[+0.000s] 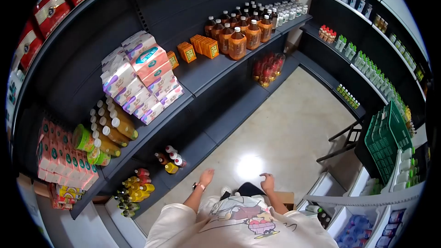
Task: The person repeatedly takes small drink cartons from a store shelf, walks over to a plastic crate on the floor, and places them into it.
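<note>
My left hand (206, 177) hangs over the floor in front of the lower shelf, a watch on its wrist. It seems to hold nothing, its fingers loosely extended. Nearest to it on the bottom shelf is a small group of bottles (172, 167) with white and dark red caps. My right hand (267, 183) is held out in front of my body at the right, one finger stretched out to the left and nothing visible in it. Neither hand touches the shelves. On the upper shelf ahead are stacked tissue packs (151, 64), orange boxes (206, 47) and large amber bottles (237, 43).
Yellow-capped bottles (140, 188) and red bottles (268, 70) stand on the bottom shelf. White-capped juice bottles (112, 137) are at the left. A green basket (388, 133) rests on a dark stand at the right, by more shelving. Pale floor (294, 124) lies between.
</note>
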### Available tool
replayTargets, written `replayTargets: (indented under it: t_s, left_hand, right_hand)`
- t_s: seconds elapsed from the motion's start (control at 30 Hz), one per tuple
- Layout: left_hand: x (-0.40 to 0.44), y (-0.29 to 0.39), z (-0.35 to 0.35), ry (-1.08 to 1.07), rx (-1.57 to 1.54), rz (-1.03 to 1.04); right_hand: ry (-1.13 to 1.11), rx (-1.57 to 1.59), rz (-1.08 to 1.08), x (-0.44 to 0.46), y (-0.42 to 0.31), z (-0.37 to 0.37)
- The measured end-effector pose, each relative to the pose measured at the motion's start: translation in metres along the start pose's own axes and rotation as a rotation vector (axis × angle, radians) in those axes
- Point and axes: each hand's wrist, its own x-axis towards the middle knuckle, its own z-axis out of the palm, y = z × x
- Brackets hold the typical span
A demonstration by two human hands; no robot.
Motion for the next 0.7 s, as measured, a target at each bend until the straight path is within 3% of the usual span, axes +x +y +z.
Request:
replayTargets:
  t_s: [0.03,0.13,0.23,0.3,0.43,0.5,0.57,0.7]
  left_hand:
    - [0.014,0.022,-0.002,0.027,-0.174,-0.025]
    - [0.048,0.091,-0.017,-0.024,-0.176,0.02]
    - [0.072,0.179,-0.051,0.069,-0.13,0.106]
    - [0.106,0.201,-0.066,0.193,-0.026,0.241]
    - [0.167,0.277,-0.113,0.46,0.083,0.419]
    - [0.214,0.31,-0.145,0.609,0.179,0.503]
    - [0.263,0.332,-0.165,0.721,0.296,0.422]
    - [0.335,0.317,-0.191,0.896,0.494,0.202]
  right_hand:
    - [-0.04,0.034,-0.017,0.012,-0.012,0.003]
    - [-0.035,0.097,-0.026,0.042,-0.025,0.017]
    - [-0.066,0.078,-0.048,0.094,-0.032,0.015]
    - [-0.079,0.032,-0.087,0.14,-0.062,-0.001]
    - [-0.095,0.01,-0.393,0.248,-0.134,-0.017]
    - [-0.018,0.063,-0.677,0.303,-0.189,-0.022]
    - [-0.017,0.161,-0.988,0.354,-0.298,-0.058]
    - [-0.023,0.229,-1.318,0.406,-0.409,-0.075]
